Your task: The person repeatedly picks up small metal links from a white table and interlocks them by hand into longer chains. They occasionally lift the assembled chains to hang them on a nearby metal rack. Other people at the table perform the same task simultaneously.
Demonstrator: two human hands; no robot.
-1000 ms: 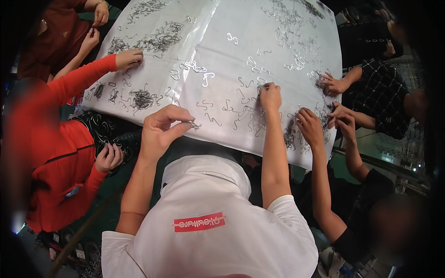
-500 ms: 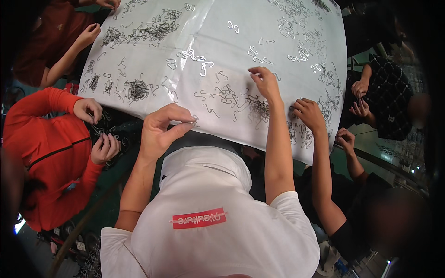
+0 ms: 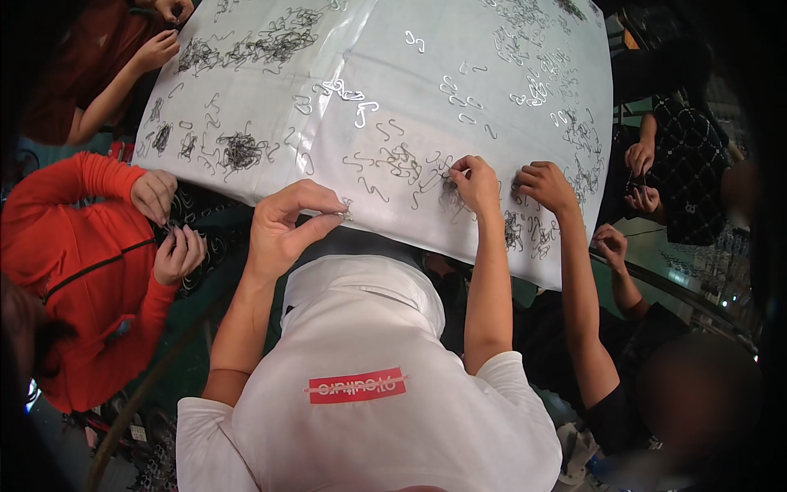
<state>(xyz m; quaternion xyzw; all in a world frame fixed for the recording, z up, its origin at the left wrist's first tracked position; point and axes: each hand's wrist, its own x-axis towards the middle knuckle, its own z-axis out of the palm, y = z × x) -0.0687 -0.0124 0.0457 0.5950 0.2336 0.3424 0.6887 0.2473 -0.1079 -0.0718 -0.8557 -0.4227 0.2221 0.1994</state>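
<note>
My left hand (image 3: 297,221) is closed at the table's near edge, thumb and forefinger pinching a small bunch of metal S-hooks (image 3: 348,209). Over to the right, my right hand (image 3: 477,187) is down at a dark pile of hooks, its thumb and fingertips pinched on a hook there; the hand hides part of that pile. Between my hands lies a loose cluster of S-hooks (image 3: 402,161). All of them rest on a white sheet-covered table (image 3: 410,78).
Beside my right hand, a co-worker's hand (image 3: 545,189) reaches over more hooks. A person in a red jacket (image 3: 74,238) handles small things at the left. Other people's hands work around the table. Several hook piles (image 3: 244,152) lie across the sheet.
My right hand has come down and nearer, from raised above the sheet with fingers apart to pinching at the pile. My left hand stays in place with its hooks.
</note>
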